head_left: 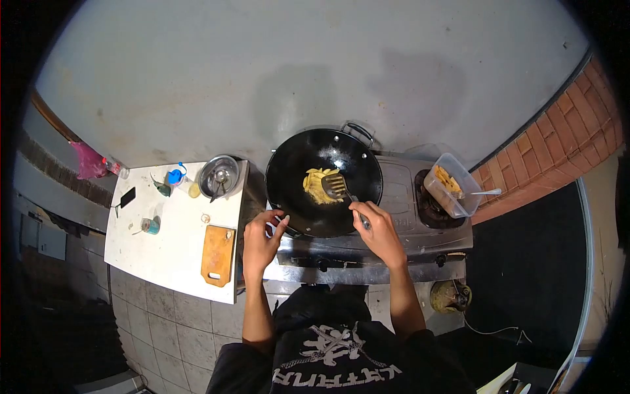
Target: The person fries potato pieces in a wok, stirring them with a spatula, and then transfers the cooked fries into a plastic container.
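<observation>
A large black wok (298,148) sits on the stove, with yellow food pieces (317,186) gathered in its middle. My right hand (379,231) is closed around the handle of a slotted spatula (335,186), whose head rests on the right side of the food. At the wok's near left edge, my left hand (262,238) has its fingers closed on the wok's side handle, which they mostly cover. The wok's other loop handle (357,133) shows at the far right of the rim.
A plastic container (459,174) with orange-yellow food and a spoon stands over the right burner (430,207). On the white table (167,253) at left are a metal bowl (218,176), cutting board (218,255), small jar (151,226) and phone (128,197). A gas cylinder (450,297) stands below right.
</observation>
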Tool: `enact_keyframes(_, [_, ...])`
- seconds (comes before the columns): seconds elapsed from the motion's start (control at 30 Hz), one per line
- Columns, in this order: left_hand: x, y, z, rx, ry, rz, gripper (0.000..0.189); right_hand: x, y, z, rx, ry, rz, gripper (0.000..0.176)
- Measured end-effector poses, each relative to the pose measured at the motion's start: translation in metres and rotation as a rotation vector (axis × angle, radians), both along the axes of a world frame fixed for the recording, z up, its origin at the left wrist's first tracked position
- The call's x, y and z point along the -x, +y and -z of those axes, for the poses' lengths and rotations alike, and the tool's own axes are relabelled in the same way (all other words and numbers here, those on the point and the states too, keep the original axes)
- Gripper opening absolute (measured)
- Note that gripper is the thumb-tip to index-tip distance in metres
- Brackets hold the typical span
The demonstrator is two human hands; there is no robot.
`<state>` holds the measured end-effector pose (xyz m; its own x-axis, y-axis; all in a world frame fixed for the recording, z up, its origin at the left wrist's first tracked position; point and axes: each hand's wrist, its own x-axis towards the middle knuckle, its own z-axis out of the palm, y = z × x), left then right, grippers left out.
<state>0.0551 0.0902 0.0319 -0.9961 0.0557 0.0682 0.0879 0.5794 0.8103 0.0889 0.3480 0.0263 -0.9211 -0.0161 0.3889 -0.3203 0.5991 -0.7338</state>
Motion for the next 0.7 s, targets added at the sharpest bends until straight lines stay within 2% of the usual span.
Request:
enact_keyframes(0.37, [0.001, -0.001, 0.004, -0.007, 0.014, 0.015, 0.025, -0.001, -0.001, -0.003, -0.001, -0.07, -0.002, 0.018])
enact_keyframes(0.43, [0.002, -0.002, 0.008, 0.011, 0.066, 0.02, 0.026, -0.002, -0.002, -0.004, -0.021, -0.153, -0.031, 0.018])
enact_keyframes(0.53, [0.002, -0.003, 0.01, 0.007, 0.081, 0.013, 0.026, -0.002, -0.002, -0.002, 0.006, -0.054, -0.01, 0.018])
enact_keyframes(0.7, [0.004, -0.005, 0.012, -0.013, 0.113, 0.012, 0.024, -0.004, 0.001, -0.009, -0.013, -0.062, 0.011, 0.018])
